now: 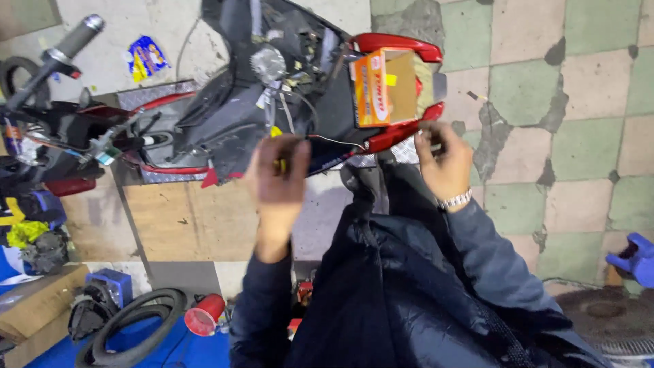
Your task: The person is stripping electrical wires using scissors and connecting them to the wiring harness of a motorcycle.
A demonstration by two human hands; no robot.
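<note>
- The red and black scooter (225,116) lay across the upper half of the view with its body panels off, wiring and metal parts exposed; it served as the landmark for everything else.
- A person's dark padded jacket (409,293) filled the space below the scooter's rear end.
- A wooden board (184,221) sat on the floor just below the scooter's middle.
- A black rubber tyre (133,327) lay well below the scooter, toward the lower left, with a red cup (203,315) beside it.
- An orange cardboard box (385,87) rested on the scooter's rear, between the red tail panels.
- The handlebar grip (75,39) stuck out at the scooter's upper left end.
- The left hand (278,178) hovered against the scooter's lower edge near the exposed wiring, fingers curled inward around something small and yellow; motion blur hid what it was.
- The right hand (444,158), with a metal wristwatch (455,200), was at the scooter's red tail panel (402,131), fingers pinched narrowly at its edge; whether it gripped anything I could not tell.
- A blue and yellow wrapper (146,57) lay on the floor above the scooter.
</note>
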